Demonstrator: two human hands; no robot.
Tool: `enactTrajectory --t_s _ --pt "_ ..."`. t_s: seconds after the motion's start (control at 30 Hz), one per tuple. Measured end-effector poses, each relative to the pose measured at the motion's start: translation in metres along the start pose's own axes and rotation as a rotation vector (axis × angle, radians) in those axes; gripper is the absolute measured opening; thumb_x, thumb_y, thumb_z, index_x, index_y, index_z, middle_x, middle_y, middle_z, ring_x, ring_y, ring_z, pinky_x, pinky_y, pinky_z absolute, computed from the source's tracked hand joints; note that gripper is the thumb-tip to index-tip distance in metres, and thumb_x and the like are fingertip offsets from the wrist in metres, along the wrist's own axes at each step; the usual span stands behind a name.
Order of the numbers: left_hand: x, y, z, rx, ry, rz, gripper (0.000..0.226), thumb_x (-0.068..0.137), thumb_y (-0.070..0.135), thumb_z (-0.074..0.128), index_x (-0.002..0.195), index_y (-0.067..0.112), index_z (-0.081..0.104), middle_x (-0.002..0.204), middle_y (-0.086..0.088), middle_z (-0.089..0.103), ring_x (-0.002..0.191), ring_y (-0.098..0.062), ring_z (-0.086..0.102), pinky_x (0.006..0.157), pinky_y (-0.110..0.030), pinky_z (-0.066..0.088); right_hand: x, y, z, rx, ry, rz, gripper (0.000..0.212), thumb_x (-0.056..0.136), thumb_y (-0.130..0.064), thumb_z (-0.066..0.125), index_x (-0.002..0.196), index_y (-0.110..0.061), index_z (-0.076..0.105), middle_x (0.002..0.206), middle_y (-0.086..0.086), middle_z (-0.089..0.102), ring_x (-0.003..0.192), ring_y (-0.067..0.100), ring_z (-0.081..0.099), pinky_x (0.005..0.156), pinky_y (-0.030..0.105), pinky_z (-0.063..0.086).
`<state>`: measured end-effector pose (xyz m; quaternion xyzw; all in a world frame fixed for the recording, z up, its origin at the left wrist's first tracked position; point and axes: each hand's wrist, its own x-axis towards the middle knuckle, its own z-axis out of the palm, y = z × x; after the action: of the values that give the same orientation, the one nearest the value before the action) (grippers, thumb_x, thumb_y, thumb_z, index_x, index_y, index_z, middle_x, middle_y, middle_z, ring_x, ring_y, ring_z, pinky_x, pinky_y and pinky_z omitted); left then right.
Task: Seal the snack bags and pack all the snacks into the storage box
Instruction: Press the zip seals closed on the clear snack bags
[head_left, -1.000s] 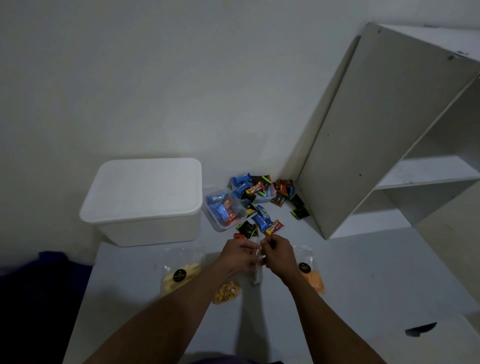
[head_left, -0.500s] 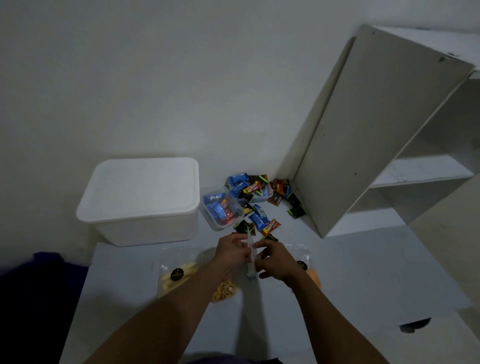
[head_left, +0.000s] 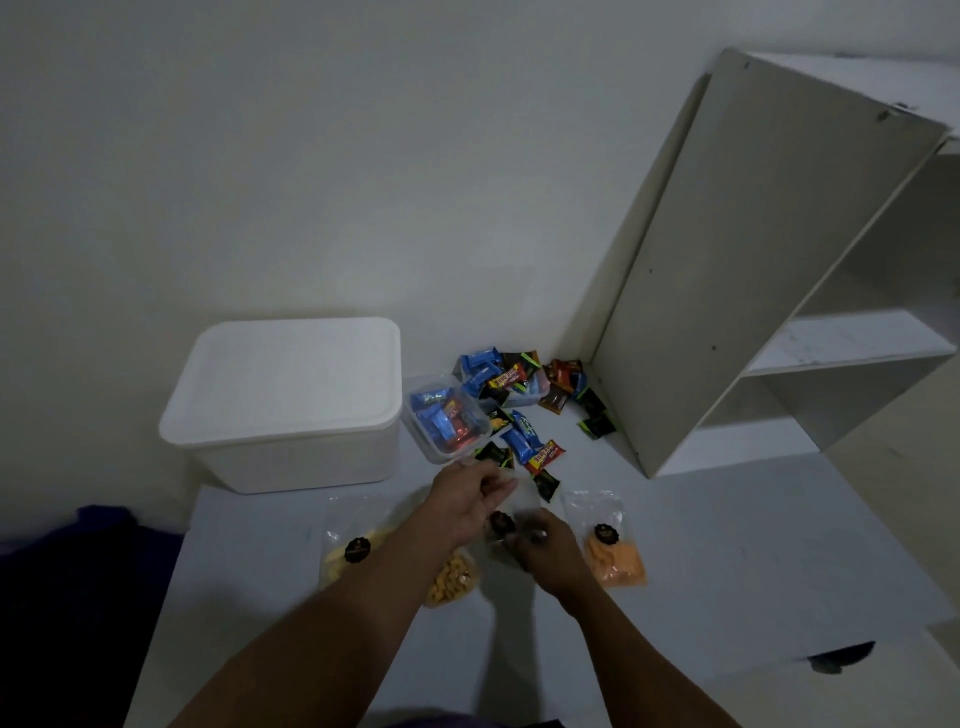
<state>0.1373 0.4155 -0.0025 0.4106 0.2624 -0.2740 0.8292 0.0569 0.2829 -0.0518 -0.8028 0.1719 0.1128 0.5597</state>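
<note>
We find the storage box at the table's far left corner, the tub just right of it, loose snacks right of that, the shelf unit at the far right edge, and snack bags nearer us.

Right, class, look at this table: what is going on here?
A person holds a small clear bag in both hands, left hand at its top, right hand lower, over the table. Three other snack bags lie beside the arms. The white box has its lid on, and wrapped sweets lie loose beyond the hands.
</note>
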Motion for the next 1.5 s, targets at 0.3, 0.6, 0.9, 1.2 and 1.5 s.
enactTrajectory --t_s 0.3,0.6,0.9,1.2,1.5 --pt "0.006 -0.046 -0.072 1.629 -0.066 0.406 0.045 0.077 0.050 0.062 0.119 0.044 0.048 0.115 0.008 0.058 0.100 -0.016 0.057 0.084 -0.038 0.052 0.005 0.037 0.001 0.073 0.002 0.253 0.026 0.094 -0.016 0.059 0.117 -0.014 0.048 0.112 0.013 0.061 0.100 0.024 0.063 0.087 0.040 0.057" --pt "0.034 -0.080 -0.087 2.244 -0.172 0.281 0.064 0.073 0.065 0.042 0.128 0.032 0.043 0.123 -0.003 0.054 0.109 -0.036 0.047 0.090 -0.055 0.039 0.017 0.064 -0.007 -0.249 -0.073 0.223 0.054 0.097 -0.013 0.048 0.149 -0.007 0.034 0.146 0.018 0.047 0.130 0.029 0.050 0.110 0.042 0.041" --pt "0.054 -0.098 -0.003 1.699 -0.102 0.373 0.035 0.086 0.034 0.058 0.119 0.023 0.063 0.116 -0.002 0.062 0.107 -0.019 0.060 0.092 -0.032 0.048 0.047 0.060 -0.071 -0.321 0.210 0.085 0.027 0.096 -0.008 0.052 0.119 -0.003 0.065 0.117 0.015 0.069 0.108 0.029 0.064 0.087 0.024 0.043" --pt "0.110 -0.141 0.069 1.350 0.037 0.017 0.057 0.092 0.020 0.060 0.144 0.009 0.041 0.148 -0.012 0.043 0.134 -0.026 0.045 0.110 -0.032 0.037 0.107 0.098 -0.146 -0.264 0.138 0.230 0.039 0.089 -0.013 0.062 0.127 -0.005 0.055 0.122 0.017 0.062 0.113 0.033 0.060 0.100 0.043 0.049" --pt "0.125 -0.150 0.118 0.806 0.292 0.169 0.031 0.093 0.023 0.062 0.123 0.018 0.062 0.120 -0.003 0.061 0.105 -0.016 0.059 0.090 -0.027 0.048 0.128 0.072 -0.176 0.037 0.066 0.032 0.015 0.096 -0.018 0.057 0.096 -0.012 0.071 0.091 0.007 0.070 0.084 0.022 0.065 0.077 0.035 0.052"
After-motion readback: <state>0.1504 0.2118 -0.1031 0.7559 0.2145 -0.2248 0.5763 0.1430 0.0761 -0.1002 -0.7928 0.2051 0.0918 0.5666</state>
